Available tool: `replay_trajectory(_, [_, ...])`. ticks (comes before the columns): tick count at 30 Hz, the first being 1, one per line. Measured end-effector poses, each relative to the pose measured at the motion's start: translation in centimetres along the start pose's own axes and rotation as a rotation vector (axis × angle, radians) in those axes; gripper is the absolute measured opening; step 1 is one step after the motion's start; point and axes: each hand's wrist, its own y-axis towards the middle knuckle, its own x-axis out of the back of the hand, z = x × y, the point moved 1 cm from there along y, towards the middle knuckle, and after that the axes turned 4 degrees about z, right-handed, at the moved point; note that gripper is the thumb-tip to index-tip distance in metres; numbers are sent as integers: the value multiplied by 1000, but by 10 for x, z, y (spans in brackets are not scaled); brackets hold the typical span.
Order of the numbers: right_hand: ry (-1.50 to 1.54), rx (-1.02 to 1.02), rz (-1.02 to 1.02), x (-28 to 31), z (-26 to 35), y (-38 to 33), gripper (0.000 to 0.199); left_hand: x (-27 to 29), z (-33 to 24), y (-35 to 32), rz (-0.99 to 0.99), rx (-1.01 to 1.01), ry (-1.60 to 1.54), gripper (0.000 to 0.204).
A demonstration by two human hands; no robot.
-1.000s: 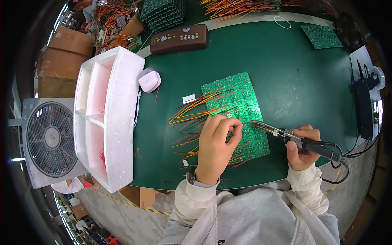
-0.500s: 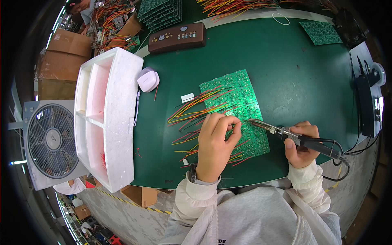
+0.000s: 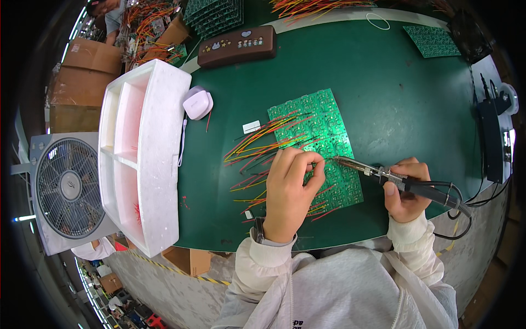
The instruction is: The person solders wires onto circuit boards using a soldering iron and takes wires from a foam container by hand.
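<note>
A green panel of circuit boards (image 3: 338,134) lies on the green table. Across its left part run several red, yellow and black wires (image 3: 257,143), their loose ends spreading to the left. My left hand (image 3: 290,192) is over the panel with thumb and forefinger pinched on a thin wire, mostly hidden by the fingers. In my right hand (image 3: 408,192) is a soldering iron (image 3: 383,174), gripped by its handle. Its tip points left and meets the panel just beside the left fingertips.
A white foam tray (image 3: 159,159) with compartments stands at the left, a lilac case (image 3: 198,104) beside it. Farther back are a brown pencil case (image 3: 237,48) and stacked circuit boards (image 3: 216,16). A soldering station (image 3: 493,140) sits at the right; a fan (image 3: 70,186) is far left.
Both hands stay almost in place. The soldering iron's tip has shifted slightly up and left, closer to the left fingertips. The whole view has shifted slightly.
</note>
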Motion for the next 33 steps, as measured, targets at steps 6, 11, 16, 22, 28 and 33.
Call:
replay_trajectory(6, [7, 31, 1, -2, -1, 7, 25, 0, 1, -1, -2, 1, 6, 19])
replay_trajectory(11, [21, 28, 30, -1, 1, 18, 25, -1, 4, -1, 0, 1, 0, 19])
replay_trajectory(16, [-13, 82, 130, 0, 6, 33, 24, -1, 4, -2, 2, -19, 5, 17])
replay_trajectory(22, [27, 62, 189, 2, 2, 38, 23, 0, 6, -4, 4, -46, 39, 17])
replay_trajectory(28, [51, 68, 155, 2, -3, 37, 25, -2, 6, -2, -8, -111, 99, 18])
replay_trajectory(33, [32, 123, 159, 1, -3, 38, 25, -2, 4, -1, -8, -106, 99, 18])
